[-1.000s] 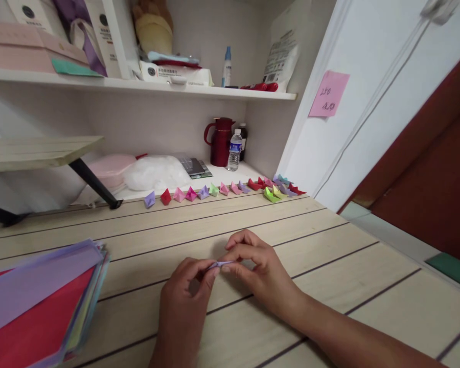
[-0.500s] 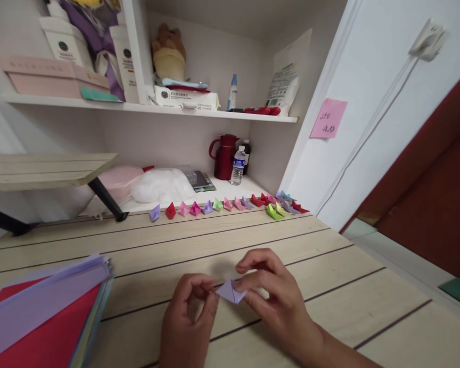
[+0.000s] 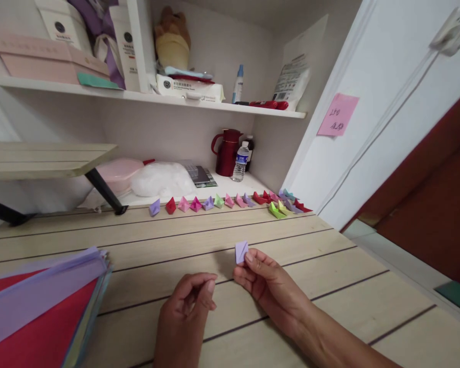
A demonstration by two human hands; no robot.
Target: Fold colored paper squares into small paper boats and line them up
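Observation:
A small folded piece of purple paper (image 3: 241, 252), roughly square with a diagonal edge across it, is pinched between the thumb and fingers of my right hand (image 3: 270, 283). The paper is held up over the wooden table, its flat face toward me. My left hand (image 3: 189, 312) is to the left, apart from the paper, fingers curled with thumb and index tips close together and nothing visible in them. Along the table's back edge stands a row of small folded paper boats, among them a purple one (image 3: 155, 207), a red one (image 3: 170, 205) and a green one (image 3: 277, 210).
A stack of coloured paper sheets (image 3: 46, 306) lies at the left. Behind the table, a shelf holds a dark red jug (image 3: 227, 153), a water bottle (image 3: 240, 162) and a white bundle (image 3: 161, 179). A small raised stand (image 3: 46, 159) is at the back left.
My left hand has let go of the purple paper. My right hand has lifted and turned it, so it now shows as a small square instead of a pointed, wider shape.

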